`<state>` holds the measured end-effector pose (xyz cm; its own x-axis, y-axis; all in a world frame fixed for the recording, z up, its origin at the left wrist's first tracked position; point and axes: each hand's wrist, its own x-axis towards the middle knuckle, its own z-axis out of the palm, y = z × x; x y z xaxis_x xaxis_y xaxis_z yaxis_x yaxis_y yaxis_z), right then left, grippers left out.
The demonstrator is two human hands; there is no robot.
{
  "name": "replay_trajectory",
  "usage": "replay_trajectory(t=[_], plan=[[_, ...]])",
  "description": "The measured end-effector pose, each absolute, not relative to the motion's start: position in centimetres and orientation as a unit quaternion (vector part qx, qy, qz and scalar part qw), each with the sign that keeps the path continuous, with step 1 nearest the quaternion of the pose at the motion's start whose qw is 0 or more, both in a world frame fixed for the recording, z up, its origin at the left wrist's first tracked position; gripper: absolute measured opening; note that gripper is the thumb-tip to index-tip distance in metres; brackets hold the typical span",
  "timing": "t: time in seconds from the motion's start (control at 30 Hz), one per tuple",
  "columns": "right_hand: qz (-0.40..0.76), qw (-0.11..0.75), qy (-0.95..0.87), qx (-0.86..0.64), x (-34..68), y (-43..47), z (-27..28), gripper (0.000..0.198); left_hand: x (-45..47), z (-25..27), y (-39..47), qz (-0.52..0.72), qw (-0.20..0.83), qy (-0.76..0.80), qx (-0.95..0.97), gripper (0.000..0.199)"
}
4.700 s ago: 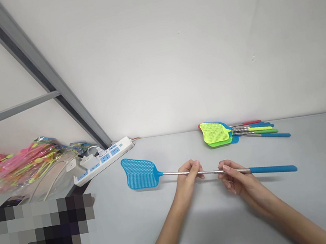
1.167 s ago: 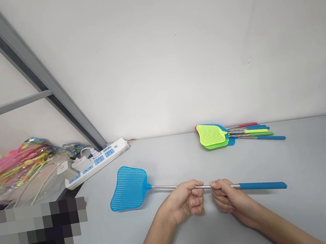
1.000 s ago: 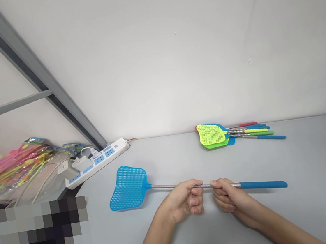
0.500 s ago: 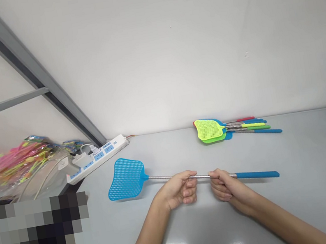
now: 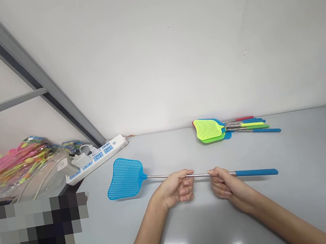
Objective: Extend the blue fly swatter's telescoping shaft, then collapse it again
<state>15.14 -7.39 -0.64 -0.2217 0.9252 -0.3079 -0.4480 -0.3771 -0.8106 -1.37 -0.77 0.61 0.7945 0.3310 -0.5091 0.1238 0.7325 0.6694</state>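
Note:
A blue fly swatter (image 5: 126, 178) with a perforated head, a thin metal shaft and a blue handle lies crosswise in front of me, its head to the left. My left hand (image 5: 178, 188) is closed on the shaft, thumb along the top, nearer the head. Closer to the handle, my right hand (image 5: 225, 183) pinches the same shaft between thumb and curled fingers. A short stretch of bare metal shows between the two hands. The swatter is held just over the grey table (image 5: 200, 232).
Several fly swatters (image 5: 209, 128) in yellow-green, blue, green and red lie stacked by the wall. A white power strip (image 5: 98, 157) with plugs stands at the left edge. Beyond it are bagged colourful items (image 5: 10, 164). A metal frame post (image 5: 47, 87) rises at left.
My left hand has shifted very slightly left along with the swatter's head, so the gap between my hands is a little wider. The stacked swatters lie as before.

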Motion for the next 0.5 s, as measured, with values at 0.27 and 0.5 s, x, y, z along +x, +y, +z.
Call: replay_trajectory(t=[0.27,0.5], plan=[[0.703,0.487,-0.301,-0.421,15.35,-7.36,-0.61,0.031,-1.49,1.00,-0.74,0.062,0.870,0.323,0.368,0.037],[0.697,0.499,-0.306,-0.414,15.54,-7.32,-0.63,0.030,-1.75,1.07,-0.60,0.070,0.865,0.328,0.373,0.037]])
